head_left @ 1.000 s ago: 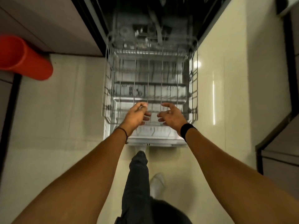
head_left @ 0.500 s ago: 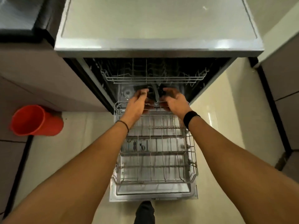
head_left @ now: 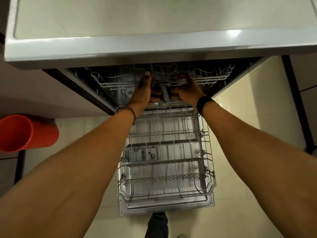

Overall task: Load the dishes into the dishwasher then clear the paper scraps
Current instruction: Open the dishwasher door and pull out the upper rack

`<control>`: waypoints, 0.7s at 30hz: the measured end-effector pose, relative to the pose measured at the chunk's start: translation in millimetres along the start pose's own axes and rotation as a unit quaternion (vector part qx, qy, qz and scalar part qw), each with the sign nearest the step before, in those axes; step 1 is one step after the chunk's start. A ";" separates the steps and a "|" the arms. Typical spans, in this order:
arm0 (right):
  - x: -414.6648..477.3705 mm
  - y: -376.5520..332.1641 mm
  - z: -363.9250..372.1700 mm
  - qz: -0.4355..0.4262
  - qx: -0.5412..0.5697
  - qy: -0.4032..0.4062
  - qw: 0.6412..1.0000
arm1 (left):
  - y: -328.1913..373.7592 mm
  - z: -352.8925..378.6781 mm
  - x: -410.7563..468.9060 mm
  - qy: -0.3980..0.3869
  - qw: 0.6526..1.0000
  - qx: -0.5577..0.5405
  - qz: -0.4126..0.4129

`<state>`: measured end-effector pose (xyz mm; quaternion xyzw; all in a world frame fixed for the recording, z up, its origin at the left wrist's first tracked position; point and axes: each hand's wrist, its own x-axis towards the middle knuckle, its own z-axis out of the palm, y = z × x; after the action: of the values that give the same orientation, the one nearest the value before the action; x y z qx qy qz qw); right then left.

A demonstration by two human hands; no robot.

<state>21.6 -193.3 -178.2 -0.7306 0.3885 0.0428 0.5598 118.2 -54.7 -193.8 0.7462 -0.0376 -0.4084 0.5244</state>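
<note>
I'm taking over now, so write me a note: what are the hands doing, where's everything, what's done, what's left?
Left hand and right hand both grip the front rail of the upper rack, which sits pushed in.
Lower rack is pulled out over the open door, holding no dishes.
Done: door open, lower rack out.
Left: load dishes, clear paper scraps; neither is in view.

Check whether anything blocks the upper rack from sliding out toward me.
Nothing visible does. The left hand and right hand grip the front of the grey wire upper rack; the pulled-out grey wire lower rack sits below its path, the pale countertop above.
</note>
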 end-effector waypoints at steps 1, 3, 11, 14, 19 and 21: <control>-0.3 0.1 0.9 -0.002 -0.009 0.001 1.000 | -2.0 0.4 1.5 0.005 1.000 -0.003 0.001; -1.9 1.4 3.5 -0.007 -0.018 -0.002 1.000 | -3.6 0.0 2.5 0.020 1.000 -0.016 -0.001; -31.7 29.1 16.6 0.026 0.038 -0.019 0.999 | -30.7 4.7 -34.6 0.019 0.998 -0.057 -0.017; -57.7 51.7 23.9 0.040 0.038 -0.023 0.998 | -50.4 14.9 -61.8 0.040 0.996 -0.074 -0.038; -122.2 91.9 38.2 0.067 0.078 -0.036 0.994 | -89.1 29.0 -121.7 0.060 0.989 -0.108 -0.075; -148.7 108.1 41.3 0.078 0.077 -0.039 0.993 | -104.8 30.7 -147.5 0.056 0.989 -0.102 -0.085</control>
<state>-132.8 -88.6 -204.3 -0.6508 0.4242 0.0842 0.6241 -38.7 40.5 -198.6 0.7108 0.0977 -0.4109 0.5625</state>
